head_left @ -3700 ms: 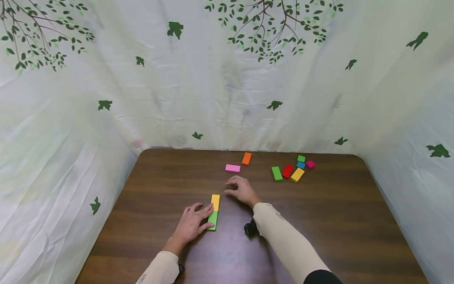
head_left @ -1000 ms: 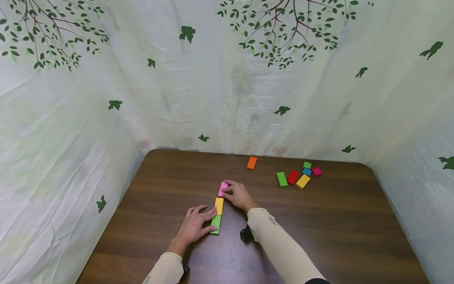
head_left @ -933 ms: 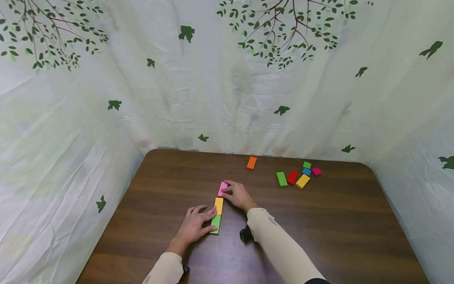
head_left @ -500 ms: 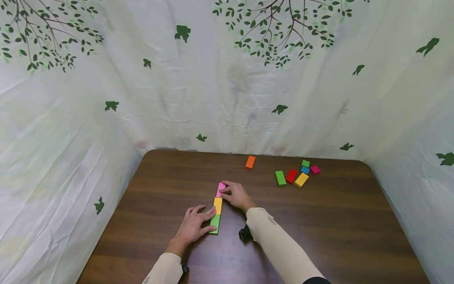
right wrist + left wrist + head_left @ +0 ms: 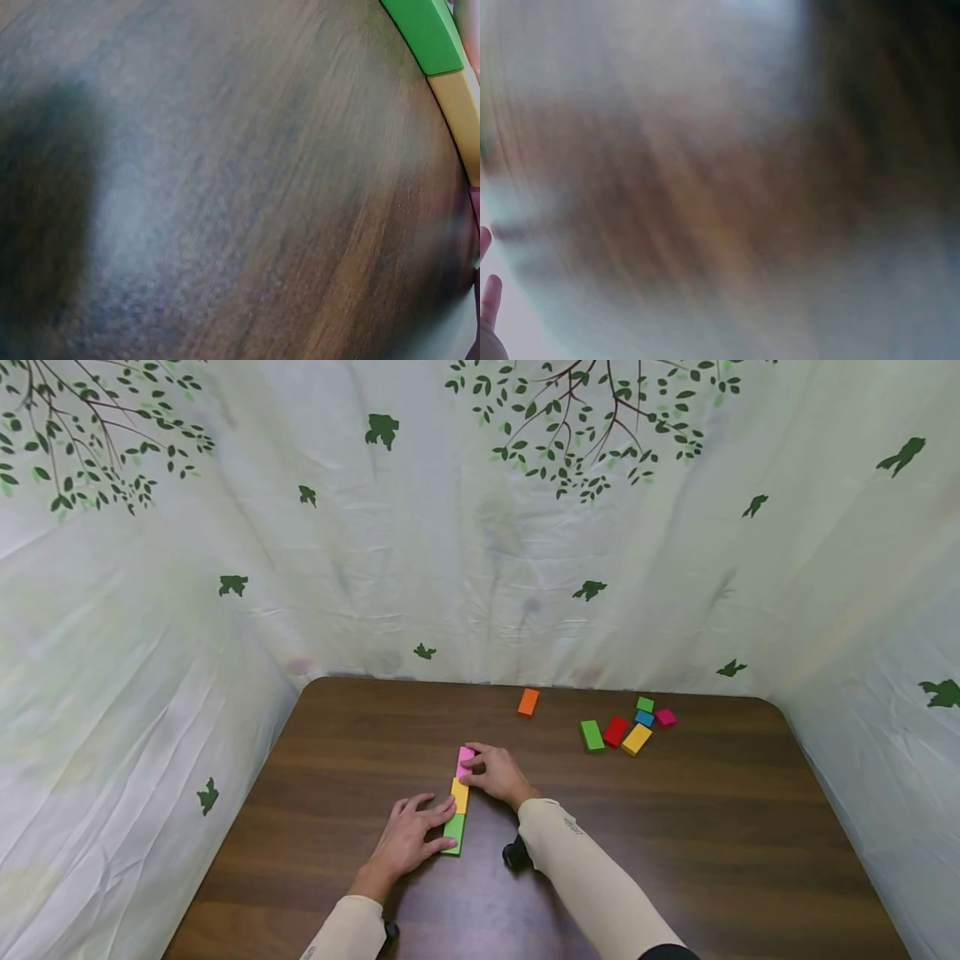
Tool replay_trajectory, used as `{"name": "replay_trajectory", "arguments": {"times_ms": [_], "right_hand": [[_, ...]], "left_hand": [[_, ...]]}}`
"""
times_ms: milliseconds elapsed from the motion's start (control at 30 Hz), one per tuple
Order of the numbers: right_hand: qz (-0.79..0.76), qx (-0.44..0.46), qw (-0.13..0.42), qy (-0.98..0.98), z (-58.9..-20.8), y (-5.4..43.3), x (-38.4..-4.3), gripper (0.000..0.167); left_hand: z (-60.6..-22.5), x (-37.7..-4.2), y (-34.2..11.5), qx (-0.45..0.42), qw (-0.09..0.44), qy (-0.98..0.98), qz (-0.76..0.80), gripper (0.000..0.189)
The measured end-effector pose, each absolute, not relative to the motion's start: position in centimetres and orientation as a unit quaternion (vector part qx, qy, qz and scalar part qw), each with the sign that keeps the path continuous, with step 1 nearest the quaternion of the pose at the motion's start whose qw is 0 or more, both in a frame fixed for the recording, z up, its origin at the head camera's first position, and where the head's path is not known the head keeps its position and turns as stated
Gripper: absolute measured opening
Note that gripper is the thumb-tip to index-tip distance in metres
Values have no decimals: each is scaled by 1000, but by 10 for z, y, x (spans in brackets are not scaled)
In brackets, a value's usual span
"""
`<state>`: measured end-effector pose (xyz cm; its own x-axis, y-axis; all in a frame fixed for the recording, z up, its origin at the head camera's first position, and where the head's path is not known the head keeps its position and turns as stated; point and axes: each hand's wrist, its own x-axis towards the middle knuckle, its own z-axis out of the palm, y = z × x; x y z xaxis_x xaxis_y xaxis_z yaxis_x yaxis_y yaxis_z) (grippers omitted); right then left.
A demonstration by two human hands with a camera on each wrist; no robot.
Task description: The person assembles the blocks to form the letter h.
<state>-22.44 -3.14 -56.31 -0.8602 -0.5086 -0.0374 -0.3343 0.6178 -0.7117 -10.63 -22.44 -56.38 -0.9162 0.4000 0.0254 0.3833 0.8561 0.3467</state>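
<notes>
A green block (image 5: 453,835), a yellow block (image 5: 460,795) and a pink block (image 5: 463,762) lie end to end in a row on the table. My left hand (image 5: 405,842) rests against the row from the left, index finger on the yellow block and thumb on the green one, fingers fairly straight. From the right, my right hand (image 5: 497,775) holds the pink block with bent fingers; its thumb lies near the joint with the yellow block. The right wrist view catches the green block (image 5: 427,34), yellow block (image 5: 459,120) and a sliver of pink. Only fingertips (image 5: 490,300) show in the blurred left wrist view.
An orange block (image 5: 528,702) lies near the far table edge. Farther right is a loose cluster: a green block (image 5: 592,736), a red block (image 5: 616,731), a yellow block (image 5: 637,740), a blue block (image 5: 644,718), a small green block (image 5: 645,704) and a magenta block (image 5: 665,717).
The pink block came from beyond the row, was turned lengthwise and brought against the yellow block by my right hand. Lately the right thumb slid nearer the joint. The left hand stayed put.
</notes>
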Motion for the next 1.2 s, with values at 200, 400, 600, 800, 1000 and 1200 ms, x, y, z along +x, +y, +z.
{"name": "replay_trajectory", "arguments": {"times_ms": [200, 400, 600, 800, 1000, 1200], "right_hand": [[-371, -246, 122, 887, -562, -32, -223, 40], [-365, -251, 122, 888, -561, -32, -220, 41], [-360, -251, 129, 889, -562, -32, -218, 44], [-361, -260, 121, 887, -564, -31, -219, 46], [-360, -256, 127, 888, -565, -32, -218, 46], [-361, -249, 137, 888, -564, -32, -217, 47]], "left_hand": [[-563, -107, -224, 204, 25, 963, 172, 65], [-562, -106, -223, 192, 43, 965, 174, 66], [-561, -106, -223, 192, 43, 965, 176, 66], [-562, -106, -223, 192, 42, 965, 176, 66], [-562, -106, -223, 192, 42, 965, 174, 66], [-562, -105, -223, 194, 41, 966, 168, 66]]}}
